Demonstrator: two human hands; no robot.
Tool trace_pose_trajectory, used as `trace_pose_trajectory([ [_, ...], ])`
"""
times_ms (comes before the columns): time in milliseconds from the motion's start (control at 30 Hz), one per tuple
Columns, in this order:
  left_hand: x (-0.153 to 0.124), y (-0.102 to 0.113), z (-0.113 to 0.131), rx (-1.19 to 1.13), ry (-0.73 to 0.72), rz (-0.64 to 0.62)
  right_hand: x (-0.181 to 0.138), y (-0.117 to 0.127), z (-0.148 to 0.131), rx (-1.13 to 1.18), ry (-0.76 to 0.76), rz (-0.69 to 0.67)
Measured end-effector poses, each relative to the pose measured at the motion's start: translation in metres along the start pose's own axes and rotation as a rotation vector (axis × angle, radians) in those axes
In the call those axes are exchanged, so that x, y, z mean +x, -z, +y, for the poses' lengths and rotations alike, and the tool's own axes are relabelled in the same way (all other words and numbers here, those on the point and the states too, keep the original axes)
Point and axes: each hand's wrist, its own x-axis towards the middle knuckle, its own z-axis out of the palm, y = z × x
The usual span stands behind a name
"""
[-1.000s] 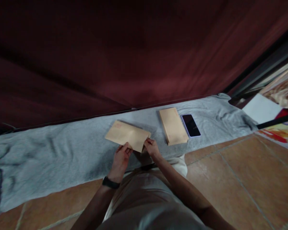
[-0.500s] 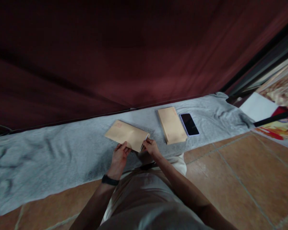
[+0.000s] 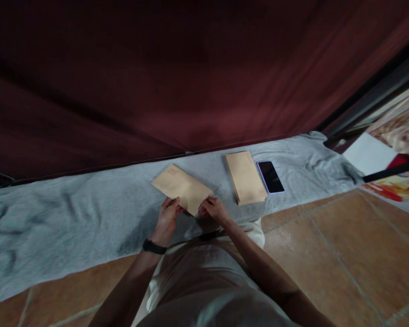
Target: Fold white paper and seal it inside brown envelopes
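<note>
A tan envelope [image 3: 180, 186] lies slanted on a grey blanket [image 3: 71, 218]. My left hand [image 3: 167, 217] pinches its near edge, and a dark band sits on that wrist. My right hand [image 3: 214, 210] grips the envelope's near right corner with closed fingers, where a thin pale edge shows. A stack of tan envelopes [image 3: 245, 177] rests to the right, apart from both hands.
A dark phone [image 3: 270, 176] lies face up beside the stack. A dark red curtain [image 3: 191, 77] hangs behind the blanket. Brown floor tiles [image 3: 344, 259] spread to the right, with a white sheet [image 3: 368, 154] and colourful printed material [image 3: 395, 186] at the far right.
The envelope has turned a little and shifted away from me. Both hands have kept their hold on its near end and moved closer together.
</note>
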Motion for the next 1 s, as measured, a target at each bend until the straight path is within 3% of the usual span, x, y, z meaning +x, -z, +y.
trace_pose_trajectory([
  [167,0.017,-0.001,0.011,0.129,-0.077,-0.028,-0.013,0.019,-0.002,-0.089,0.015,-0.069],
  [233,0.024,0.000,0.015,0.167,-0.102,-0.022,-0.020,0.028,-0.001,-0.195,0.081,-0.032],
  [333,0.033,0.002,0.015,0.214,-0.134,-0.006,-0.026,0.038,0.000,-0.424,0.383,0.145],
  [400,0.039,0.001,0.013,0.242,-0.155,0.000,-0.027,0.039,0.002,-0.540,0.599,0.172],
  [500,0.045,0.001,0.012,0.306,-0.183,0.023,-0.023,0.034,0.004,-0.698,0.787,0.034],
  [600,0.044,0.005,0.014,0.348,-0.243,0.071,-0.018,0.027,0.004,-0.840,0.837,-0.065],
  [700,0.029,0.012,0.014,0.455,-0.448,0.107,-0.015,0.023,0.003,-0.923,0.850,-0.080],
  [767,0.015,0.017,0.008,0.628,-0.650,0.052,-0.015,0.023,0.001,-0.958,0.860,-0.083],
  [833,0.002,0.021,-0.001,0.807,-0.775,-0.103,-0.015,0.023,0.000,-0.994,0.878,-0.103],
  [933,-0.007,0.028,-0.013,0.996,-0.834,-0.296,-0.012,0.024,0.000,-1.042,0.919,-0.164],
  [1000,-0.007,0.032,-0.016,1.065,-0.839,-0.319,-0.010,0.024,0.002,-1.045,0.918,-0.164],
])
